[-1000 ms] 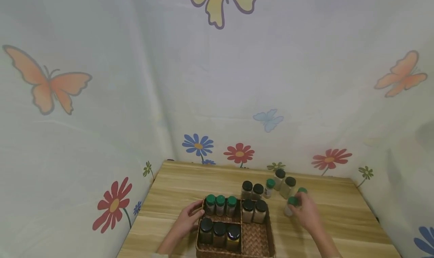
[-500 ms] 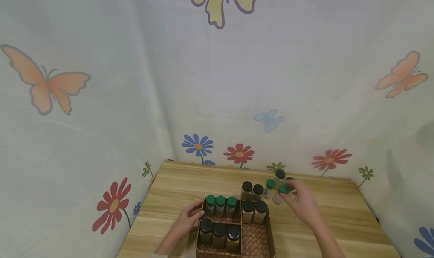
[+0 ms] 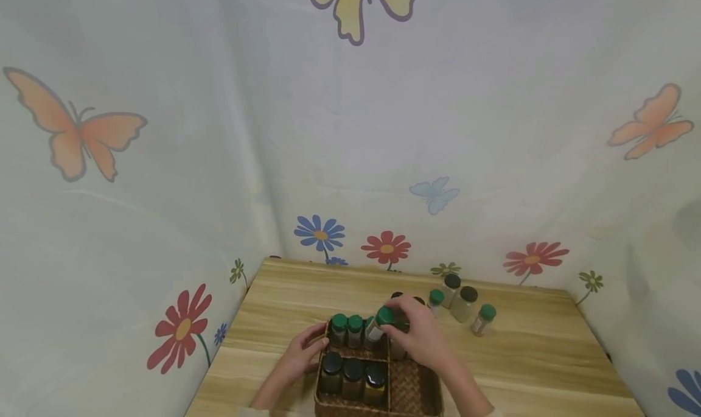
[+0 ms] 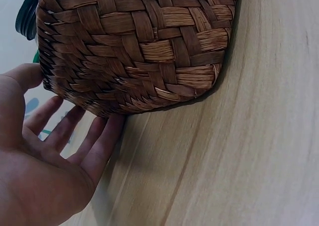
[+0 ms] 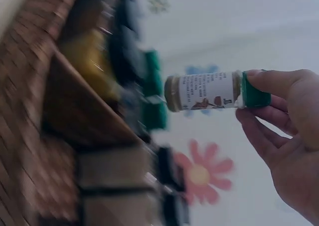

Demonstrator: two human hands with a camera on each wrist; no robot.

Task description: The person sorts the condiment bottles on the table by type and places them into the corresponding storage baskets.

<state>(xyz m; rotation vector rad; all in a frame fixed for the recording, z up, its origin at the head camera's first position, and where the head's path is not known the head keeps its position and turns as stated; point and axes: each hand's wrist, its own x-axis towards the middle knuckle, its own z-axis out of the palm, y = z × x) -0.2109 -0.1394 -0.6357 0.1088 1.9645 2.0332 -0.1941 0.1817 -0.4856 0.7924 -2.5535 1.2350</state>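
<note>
My right hand (image 3: 420, 332) pinches the green cap of a small spice jar (image 5: 202, 92) between thumb and fingers. The jar has a white printed label and is tilted over the back left compartment of a woven basket (image 3: 406, 385). Green-capped jars (image 3: 339, 329) stand there in a row, partly overlapped by the held one. My left hand (image 3: 300, 353) holds the basket's back left corner. In the left wrist view its thumb lies at the rim and its fingers reach round the woven wall (image 4: 149, 46). Black-capped jars (image 3: 353, 377) fill the front left compartment.
Behind the basket's right side, a green-capped jar (image 3: 435, 298) and two black-capped jars (image 3: 465, 304) stand on the wooden table (image 3: 296, 295). Another green-capped jar (image 3: 483, 321) stands further right. A flower-patterned curtain (image 3: 350, 131) hangs behind the table.
My right hand has carried the green-capped jar from the table on the right leftward to above the basket's back left compartment. My left hand stays at the basket's corner.
</note>
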